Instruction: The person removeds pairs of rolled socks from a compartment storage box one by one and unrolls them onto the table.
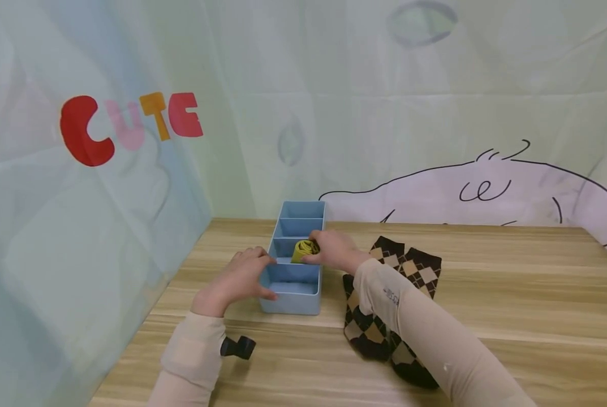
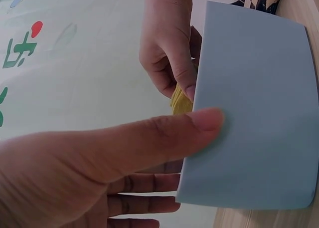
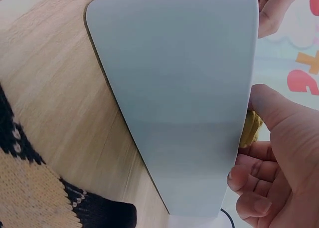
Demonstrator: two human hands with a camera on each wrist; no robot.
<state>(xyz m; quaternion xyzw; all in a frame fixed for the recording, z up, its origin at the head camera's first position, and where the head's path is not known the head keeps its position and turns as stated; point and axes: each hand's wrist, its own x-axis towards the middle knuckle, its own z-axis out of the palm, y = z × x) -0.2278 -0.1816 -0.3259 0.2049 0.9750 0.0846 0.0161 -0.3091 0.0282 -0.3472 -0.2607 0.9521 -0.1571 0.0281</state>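
A long light-blue divided box (image 1: 293, 303) stands lengthwise on the table, with several compartments in a row. In its second compartment from the front is a rolled yellow sock (image 1: 301, 251), upright with the spiral on top. My right hand (image 1: 338, 251) pinches the roll between thumb and fingers, reaching in over the box's right wall. At the near left side, my left hand (image 1: 239, 277) holds the box by its rim. The left wrist view shows that thumb (image 2: 207, 119) against the outer wall, the other fingers behind the edge. Most of the yellow sock (image 3: 250, 128) is hidden behind the wall in the right wrist view.
Right of the box lies a pair of brown and black argyle socks (image 1: 422, 270), laid flat and partly under my right forearm. The wooden table (image 1: 527, 294) meets a printed fabric backdrop (image 1: 303, 113) behind the box and along the left.
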